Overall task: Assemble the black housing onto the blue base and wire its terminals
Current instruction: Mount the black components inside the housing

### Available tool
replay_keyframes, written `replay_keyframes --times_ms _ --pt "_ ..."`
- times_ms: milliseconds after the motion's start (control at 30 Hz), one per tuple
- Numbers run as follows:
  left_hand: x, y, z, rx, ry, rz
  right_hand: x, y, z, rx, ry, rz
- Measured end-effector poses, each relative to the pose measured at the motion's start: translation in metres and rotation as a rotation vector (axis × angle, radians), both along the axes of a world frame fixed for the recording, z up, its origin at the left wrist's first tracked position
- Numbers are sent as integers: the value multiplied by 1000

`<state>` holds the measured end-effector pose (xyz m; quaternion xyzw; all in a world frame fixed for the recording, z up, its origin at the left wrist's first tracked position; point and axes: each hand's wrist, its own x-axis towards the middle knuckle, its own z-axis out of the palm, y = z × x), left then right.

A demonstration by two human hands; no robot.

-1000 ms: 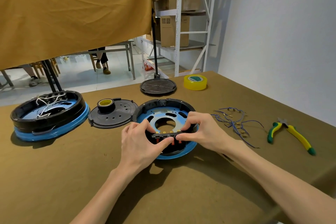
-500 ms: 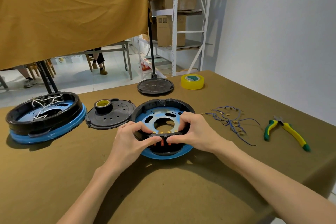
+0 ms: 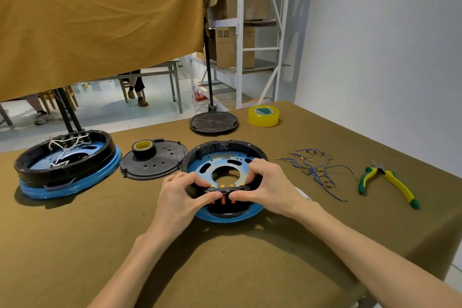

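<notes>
The black housing (image 3: pixel 225 150) sits ringed on the blue base (image 3: pixel 228 215) near the middle of the desk (image 3: pixel 250 257), and across its near rim lies a black terminal strip (image 3: pixel 226 189) with small brass tabs on top and red-orange parts below. Both hands are on that strip: the left hand (image 3: pixel 178 197) pinches its left end, thumb under and fingers curled over, and the right hand (image 3: pixel 271 189) pinches the right end the same way, so each grip is closed round the strip.

Compared with half a second ago, the hands keep the same hold on the same spot; only the viewpoint has drifted slightly. The knuckles hide how the strip seats in the housing, and the ends of it cannot be made out.

Just left lies a black perforated lid (image 3: pixel 155 164) with a roll of dark tape (image 3: pixel 143 149) standing on it. Further left is a second housing-and-base unit (image 3: pixel 67 170) holding white wires. Beyond, at the far edge, a round stand foot (image 3: pixel 213 122) and a yellow tape roll (image 3: pixel 263 115). To the right, loose blue wires (image 3: pixel 312 170), then green-and-yellow pliers (image 3: pixel 387 182).
</notes>
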<state>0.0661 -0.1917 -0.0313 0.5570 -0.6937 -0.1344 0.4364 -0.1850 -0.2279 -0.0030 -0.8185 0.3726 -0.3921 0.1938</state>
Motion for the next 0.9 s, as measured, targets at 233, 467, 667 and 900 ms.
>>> replay_keyframes --times_ms 233,467,667,900 --pt "-11 1 6 -88 -220 31 -20 17 5 99 14 -2" --pt "-30 -1 7 -17 -92 46 -35 11 10 112 84 1" --pt "-31 -2 4 47 -58 54 -83 -19 4 15 153 -708" --pt "-39 8 4 19 13 92 -114 -28 -13 119 687 -895"
